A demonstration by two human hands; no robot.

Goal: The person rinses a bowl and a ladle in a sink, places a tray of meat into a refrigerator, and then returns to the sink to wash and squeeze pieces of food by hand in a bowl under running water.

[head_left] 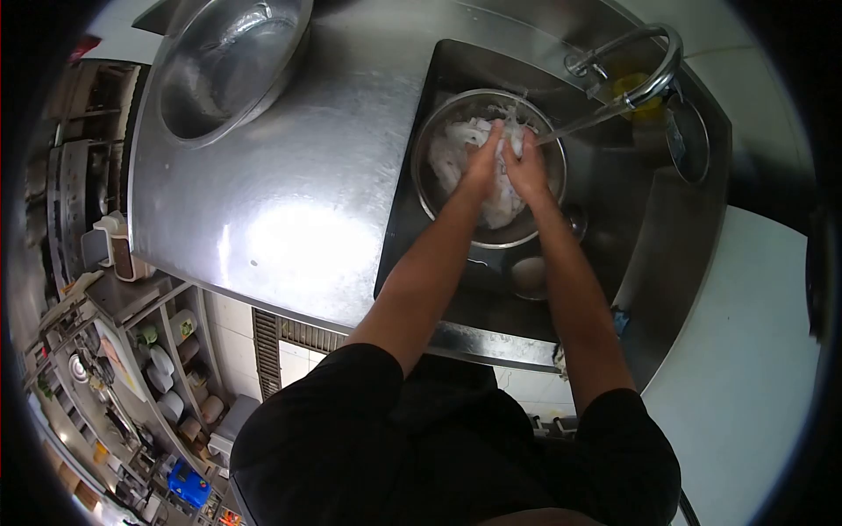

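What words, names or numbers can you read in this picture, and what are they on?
None: I can't read any word, label, brand, number or sign here.
Blue container, lower left: any print is too small and blurred to read.
Shelf items, left: too small and blurred.
Bowl in the sink: no writing shows.

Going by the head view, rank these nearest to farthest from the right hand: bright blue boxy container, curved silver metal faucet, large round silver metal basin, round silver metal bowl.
1. Round silver metal bowl: around the right hand, in the sink.
2. Curved silver metal faucet: upper right.
3. Large round silver metal basin: upper left, on the counter.
4. Bright blue boxy container: lower left.
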